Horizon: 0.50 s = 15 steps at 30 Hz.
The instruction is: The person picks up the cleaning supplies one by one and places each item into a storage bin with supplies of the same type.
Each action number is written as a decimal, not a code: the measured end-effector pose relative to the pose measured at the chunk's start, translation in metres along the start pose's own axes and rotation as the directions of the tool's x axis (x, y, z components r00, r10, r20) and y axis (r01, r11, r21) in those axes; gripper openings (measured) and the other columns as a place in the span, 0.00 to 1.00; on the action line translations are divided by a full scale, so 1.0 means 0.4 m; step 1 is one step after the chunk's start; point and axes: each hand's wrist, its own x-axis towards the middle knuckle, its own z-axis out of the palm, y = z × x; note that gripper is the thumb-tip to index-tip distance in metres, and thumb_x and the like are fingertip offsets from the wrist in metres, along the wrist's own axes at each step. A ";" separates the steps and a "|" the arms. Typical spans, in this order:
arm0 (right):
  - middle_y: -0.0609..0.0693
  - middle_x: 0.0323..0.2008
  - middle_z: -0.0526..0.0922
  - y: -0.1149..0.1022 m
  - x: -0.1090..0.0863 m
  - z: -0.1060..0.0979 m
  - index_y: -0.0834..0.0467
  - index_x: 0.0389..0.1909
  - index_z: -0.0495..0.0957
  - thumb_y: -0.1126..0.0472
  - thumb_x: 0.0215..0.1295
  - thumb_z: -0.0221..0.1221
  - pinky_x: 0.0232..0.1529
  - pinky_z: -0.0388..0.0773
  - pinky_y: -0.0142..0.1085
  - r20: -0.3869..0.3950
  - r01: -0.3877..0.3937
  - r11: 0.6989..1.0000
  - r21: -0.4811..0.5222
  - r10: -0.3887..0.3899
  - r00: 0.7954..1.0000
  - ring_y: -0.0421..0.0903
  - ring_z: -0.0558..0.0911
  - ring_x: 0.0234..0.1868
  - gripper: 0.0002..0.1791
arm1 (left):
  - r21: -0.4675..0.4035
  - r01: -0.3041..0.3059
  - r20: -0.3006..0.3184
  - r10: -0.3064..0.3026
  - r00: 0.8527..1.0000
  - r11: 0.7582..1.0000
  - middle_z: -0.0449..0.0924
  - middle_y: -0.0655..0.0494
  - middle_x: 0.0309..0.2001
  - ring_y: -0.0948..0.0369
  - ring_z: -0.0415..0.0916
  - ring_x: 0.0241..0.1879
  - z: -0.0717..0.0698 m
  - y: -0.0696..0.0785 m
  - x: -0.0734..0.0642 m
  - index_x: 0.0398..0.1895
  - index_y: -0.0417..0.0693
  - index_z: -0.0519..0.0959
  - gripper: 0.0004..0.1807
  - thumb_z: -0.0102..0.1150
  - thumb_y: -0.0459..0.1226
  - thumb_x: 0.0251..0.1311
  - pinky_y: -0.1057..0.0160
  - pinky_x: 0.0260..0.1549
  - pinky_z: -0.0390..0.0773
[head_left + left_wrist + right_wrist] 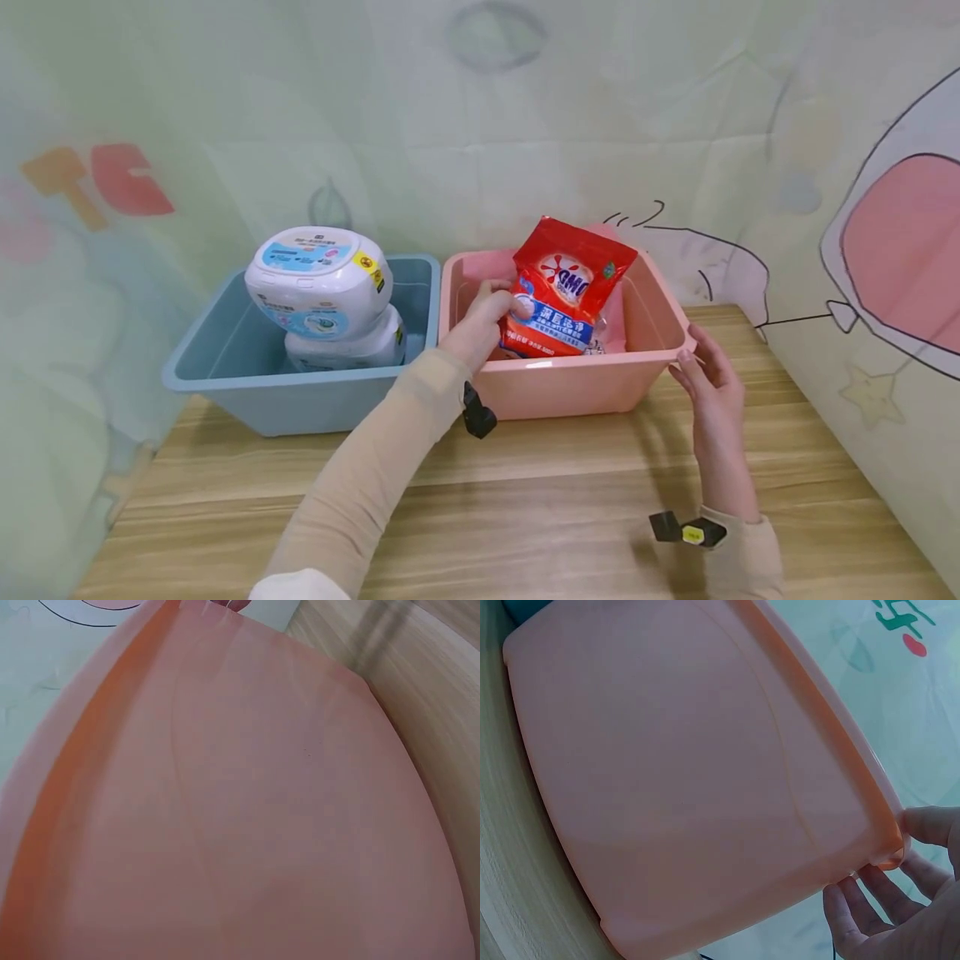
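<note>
A red bag of washing powder (566, 279) stands tilted in the pink bin (555, 392). Its left edge is pinched by my left hand (480, 325), thumb on the front; the fingertips are partly hidden. At the bin's front right corner, my right hand (712, 387) holds the rim, thumb above and fingers curled below. In the right wrist view, that hand (900, 900) grips the same corner of the bin (667, 772). Only the outer wall of the pink bin (262, 787) fills the left wrist view, where the left hand is out of sight.
Left of the pink bin stands a blue-grey bin (300, 400), their rims close together. Inside it, one white plastic tub (318, 287) sits atop another white tub (352, 346). Both bins stand on a wood-grain table (540, 500) against a printed cloth backdrop (525, 150).
</note>
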 end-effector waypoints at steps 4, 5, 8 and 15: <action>0.46 0.53 0.76 0.000 -0.001 0.001 0.58 0.64 0.70 0.63 0.66 0.58 0.46 0.80 0.24 0.004 0.024 0.999 0.022 -0.024 1.000 0.41 0.76 0.53 0.25 | 0.023 -0.008 0.011 0.008 1.000 1.000 0.68 0.59 0.57 0.57 0.70 0.57 -0.003 -0.001 -0.003 0.57 0.67 0.63 0.31 0.64 0.38 0.52 0.58 0.47 0.83; 0.46 0.53 0.76 0.001 -0.002 0.001 0.58 0.64 0.70 0.63 0.66 0.58 0.45 0.80 0.24 0.006 0.025 0.999 0.028 -0.025 1.000 0.41 0.76 0.53 0.25 | 0.023 -0.004 0.008 0.004 1.000 1.000 0.68 0.59 0.58 0.57 0.70 0.57 -0.003 0.000 -0.003 0.58 0.68 0.63 0.31 0.64 0.38 0.52 0.58 0.47 0.83; 0.46 0.53 0.76 0.001 -0.001 0.002 0.58 0.64 0.70 0.63 0.66 0.58 0.45 0.80 0.24 0.004 0.025 0.999 0.032 -0.025 1.000 0.40 0.76 0.52 0.25 | 0.014 0.006 -0.012 -0.006 1.000 1.000 0.67 0.57 0.58 0.56 0.70 0.58 0.002 0.004 0.001 0.59 0.66 0.63 0.33 0.65 0.36 0.52 0.57 0.48 0.83; 0.47 0.54 0.76 0.003 -0.002 0.002 0.58 0.64 0.70 0.62 0.66 0.58 0.46 0.80 0.23 0.004 0.023 1.000 0.019 -0.023 1.000 0.40 0.75 0.52 0.25 | 0.045 0.024 -0.043 -0.022 0.999 0.999 0.68 0.55 0.59 0.54 0.71 0.58 0.008 0.007 0.007 0.61 0.65 0.63 0.34 0.64 0.34 0.53 0.54 0.49 0.82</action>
